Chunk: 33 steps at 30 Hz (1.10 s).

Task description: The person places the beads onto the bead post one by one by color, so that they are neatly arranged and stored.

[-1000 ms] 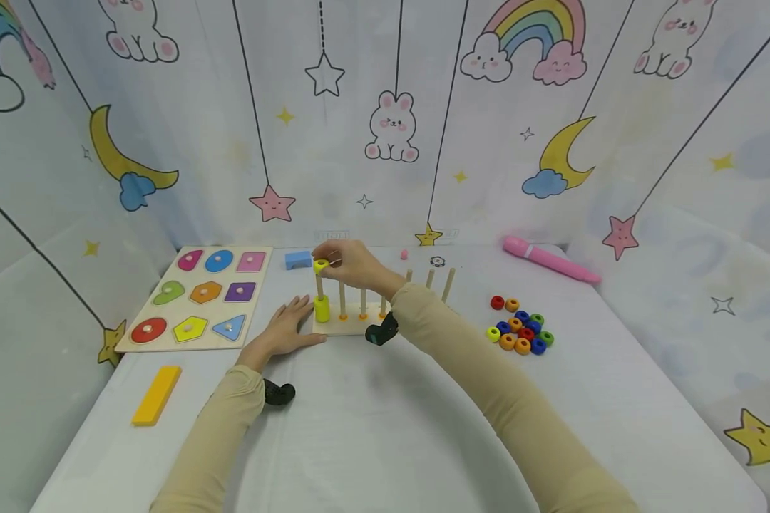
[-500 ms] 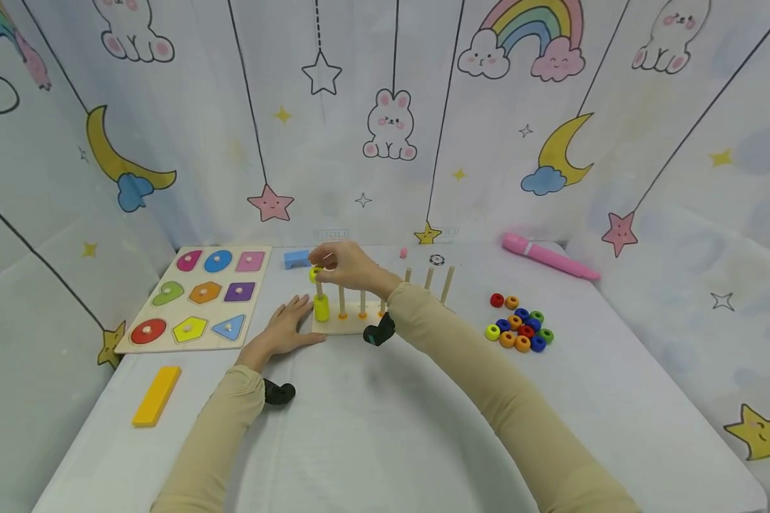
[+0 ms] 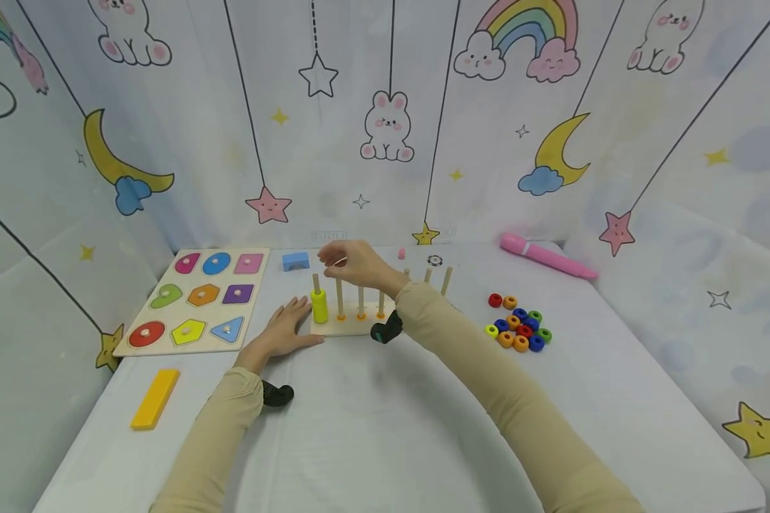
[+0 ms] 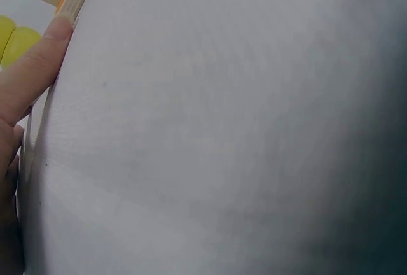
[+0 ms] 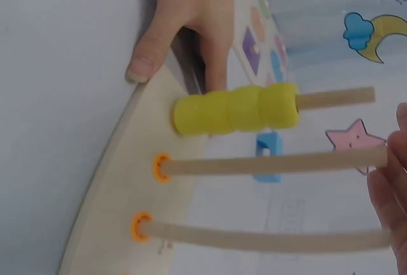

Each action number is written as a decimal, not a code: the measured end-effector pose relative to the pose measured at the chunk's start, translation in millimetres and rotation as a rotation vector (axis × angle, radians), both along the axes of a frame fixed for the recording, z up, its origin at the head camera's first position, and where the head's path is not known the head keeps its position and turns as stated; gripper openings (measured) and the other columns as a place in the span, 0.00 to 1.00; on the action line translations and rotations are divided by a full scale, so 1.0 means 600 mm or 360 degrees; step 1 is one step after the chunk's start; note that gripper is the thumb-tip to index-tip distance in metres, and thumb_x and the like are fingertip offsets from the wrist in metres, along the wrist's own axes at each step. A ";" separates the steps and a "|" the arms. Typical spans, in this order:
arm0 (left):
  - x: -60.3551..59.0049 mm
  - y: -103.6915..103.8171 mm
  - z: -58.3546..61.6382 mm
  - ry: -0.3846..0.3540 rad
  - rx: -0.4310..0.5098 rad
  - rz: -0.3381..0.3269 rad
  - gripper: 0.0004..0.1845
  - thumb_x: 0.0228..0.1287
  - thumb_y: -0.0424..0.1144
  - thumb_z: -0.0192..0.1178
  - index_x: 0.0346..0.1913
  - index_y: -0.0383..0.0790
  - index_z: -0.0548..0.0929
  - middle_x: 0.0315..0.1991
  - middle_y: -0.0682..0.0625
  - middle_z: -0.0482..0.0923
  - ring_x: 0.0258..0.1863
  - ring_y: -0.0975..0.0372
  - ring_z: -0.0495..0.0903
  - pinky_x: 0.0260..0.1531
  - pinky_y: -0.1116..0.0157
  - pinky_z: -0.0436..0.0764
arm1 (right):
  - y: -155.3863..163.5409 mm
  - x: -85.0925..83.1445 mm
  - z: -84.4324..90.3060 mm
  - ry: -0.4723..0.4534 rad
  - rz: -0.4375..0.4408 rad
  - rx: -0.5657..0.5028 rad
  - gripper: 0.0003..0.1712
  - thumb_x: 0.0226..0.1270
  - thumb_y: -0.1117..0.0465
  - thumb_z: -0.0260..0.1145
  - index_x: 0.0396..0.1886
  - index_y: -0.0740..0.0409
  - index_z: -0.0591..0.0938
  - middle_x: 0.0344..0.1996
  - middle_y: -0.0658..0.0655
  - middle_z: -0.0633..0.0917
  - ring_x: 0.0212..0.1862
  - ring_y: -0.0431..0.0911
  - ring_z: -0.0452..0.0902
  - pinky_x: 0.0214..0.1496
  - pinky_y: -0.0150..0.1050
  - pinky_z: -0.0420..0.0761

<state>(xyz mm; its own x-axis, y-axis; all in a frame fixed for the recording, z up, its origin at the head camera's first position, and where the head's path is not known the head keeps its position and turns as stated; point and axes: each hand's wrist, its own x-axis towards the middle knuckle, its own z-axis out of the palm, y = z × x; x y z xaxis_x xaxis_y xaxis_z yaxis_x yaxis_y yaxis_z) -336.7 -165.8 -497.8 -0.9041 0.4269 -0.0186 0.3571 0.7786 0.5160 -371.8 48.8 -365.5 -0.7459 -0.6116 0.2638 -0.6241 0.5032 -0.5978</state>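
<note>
**White-covered desk with peg board and both hands at its left half**

On the desk, the peg board lay ahead of me, its long axis running left to right and its pegs upright. My left hand lay flat beside the board's left end, fingers spread and grasping nothing, its thumb touching the near edge of the base. My right hand hung over the left pegs, thumb and fingers loosely bent and a little apart; I saw no bead between them. Whether its fingertips touched the bare pegs, I could not tell. The yellow stack stood upright on the leftmost peg, below and left of my right fingertips; the peg's top showed bare above it. In the right wrist view, the next two pegs bore only orange rings at their feet. Smallest of all, the loose beads clustered right of the board, well apart from both hands but nearer my right.
</note>
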 end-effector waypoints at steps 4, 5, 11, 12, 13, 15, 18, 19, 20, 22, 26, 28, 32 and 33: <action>0.001 0.000 -0.002 0.0019 0.0002 -0.0014 0.49 0.56 0.60 0.62 0.71 0.31 0.56 0.73 0.37 0.45 0.73 0.46 0.39 0.70 0.48 0.35 | 0.036 -0.009 0.009 0.0006 -0.0051 -0.0029 0.16 0.61 0.66 0.67 0.50 0.61 0.80 0.44 0.54 0.84 0.45 0.41 0.80 0.48 0.25 0.78; 0.001 0.000 -0.003 0.0022 0.0000 -0.0016 0.49 0.56 0.59 0.62 0.71 0.31 0.56 0.73 0.37 0.45 0.73 0.46 0.39 0.70 0.48 0.35 | 0.049 -0.012 0.012 0.0004 -0.0075 -0.0039 0.15 0.61 0.67 0.67 0.49 0.61 0.80 0.44 0.54 0.83 0.45 0.41 0.80 0.48 0.26 0.78; 0.004 -0.001 -0.003 0.0054 -0.0004 -0.0027 0.49 0.57 0.58 0.62 0.71 0.29 0.56 0.73 0.36 0.45 0.72 0.45 0.39 0.69 0.47 0.36 | 0.158 -0.035 0.031 0.0031 -0.0297 -0.0174 0.13 0.61 0.67 0.66 0.46 0.64 0.81 0.43 0.57 0.84 0.44 0.45 0.81 0.49 0.32 0.80; 0.004 -0.001 -0.003 0.0058 -0.0006 -0.0030 0.49 0.57 0.58 0.62 0.71 0.29 0.56 0.73 0.36 0.45 0.72 0.45 0.39 0.69 0.47 0.36 | 0.180 -0.038 0.034 0.0056 -0.0342 -0.0189 0.13 0.61 0.67 0.66 0.46 0.65 0.81 0.42 0.58 0.85 0.44 0.46 0.81 0.49 0.34 0.80; 0.004 -0.001 -0.003 0.0056 -0.0007 -0.0030 0.49 0.57 0.58 0.62 0.71 0.29 0.56 0.73 0.36 0.45 0.72 0.45 0.39 0.69 0.47 0.36 | 0.202 -0.039 0.036 0.0078 -0.0395 -0.0189 0.13 0.62 0.66 0.66 0.46 0.65 0.82 0.42 0.58 0.85 0.44 0.47 0.81 0.49 0.35 0.80; 0.003 -0.001 -0.003 0.0051 -0.0005 -0.0036 0.48 0.58 0.58 0.62 0.71 0.30 0.55 0.73 0.36 0.45 0.72 0.45 0.39 0.69 0.48 0.35 | 0.247 -0.041 0.037 0.0116 -0.0501 -0.0169 0.13 0.62 0.64 0.66 0.46 0.64 0.82 0.42 0.58 0.85 0.45 0.48 0.81 0.49 0.38 0.81; 0.002 -0.002 -0.001 0.0054 -0.0018 -0.0036 0.48 0.58 0.58 0.62 0.71 0.30 0.56 0.73 0.36 0.45 0.72 0.45 0.39 0.69 0.47 0.36 | 0.307 -0.035 0.034 0.0117 -0.0632 -0.0111 0.14 0.63 0.63 0.65 0.47 0.64 0.81 0.42 0.59 0.84 0.46 0.50 0.80 0.50 0.43 0.80; 0.002 -0.002 -0.001 0.0057 -0.0022 -0.0037 0.48 0.58 0.58 0.62 0.71 0.30 0.56 0.73 0.36 0.45 0.72 0.44 0.39 0.69 0.47 0.36 | 0.325 -0.032 0.032 0.0102 -0.0670 -0.0083 0.14 0.64 0.63 0.64 0.47 0.64 0.81 0.43 0.60 0.84 0.46 0.51 0.80 0.50 0.45 0.80; 0.002 -0.002 0.000 0.0057 -0.0023 -0.0037 0.48 0.58 0.57 0.62 0.71 0.29 0.56 0.73 0.35 0.45 0.72 0.44 0.40 0.69 0.47 0.36 | 0.341 -0.028 0.029 0.0089 -0.0705 -0.0054 0.14 0.64 0.62 0.64 0.47 0.64 0.81 0.43 0.60 0.84 0.46 0.52 0.80 0.50 0.46 0.80; 0.003 -0.003 0.001 0.0063 -0.0029 -0.0035 0.48 0.58 0.57 0.62 0.70 0.29 0.56 0.73 0.35 0.45 0.72 0.44 0.40 0.69 0.46 0.37 | 0.369 -0.019 0.022 0.0037 -0.0749 -0.0011 0.14 0.64 0.62 0.64 0.48 0.63 0.81 0.44 0.61 0.84 0.47 0.53 0.79 0.50 0.48 0.80; 0.004 -0.002 0.002 0.0066 -0.0016 -0.0036 0.48 0.58 0.57 0.63 0.70 0.28 0.57 0.72 0.34 0.46 0.72 0.43 0.40 0.69 0.46 0.37 | 0.413 0.000 -0.001 -0.0051 -0.0777 0.0042 0.14 0.65 0.61 0.64 0.48 0.61 0.81 0.44 0.59 0.83 0.48 0.52 0.79 0.50 0.49 0.80; 0.004 -0.002 0.002 0.0067 -0.0012 -0.0037 0.48 0.58 0.56 0.63 0.70 0.28 0.57 0.72 0.34 0.46 0.72 0.43 0.40 0.69 0.46 0.37 | 0.428 0.010 -0.015 -0.0074 -0.0752 0.0065 0.14 0.65 0.61 0.64 0.49 0.62 0.81 0.44 0.61 0.83 0.48 0.53 0.79 0.51 0.49 0.80; 0.002 -0.001 0.001 0.0073 -0.0009 -0.0043 0.47 0.58 0.56 0.63 0.70 0.27 0.57 0.72 0.33 0.46 0.72 0.42 0.40 0.69 0.46 0.37 | 0.449 0.031 -0.048 -0.0140 -0.0731 0.0131 0.15 0.65 0.60 0.64 0.49 0.61 0.81 0.46 0.62 0.83 0.48 0.52 0.79 0.51 0.48 0.80; 0.002 -0.001 0.001 0.0074 -0.0007 -0.0042 0.47 0.58 0.56 0.63 0.70 0.27 0.57 0.72 0.33 0.46 0.72 0.42 0.40 0.69 0.46 0.37 | 0.453 0.036 -0.057 -0.0166 -0.0725 0.0138 0.15 0.65 0.60 0.64 0.49 0.61 0.80 0.46 0.62 0.83 0.48 0.52 0.79 0.51 0.48 0.80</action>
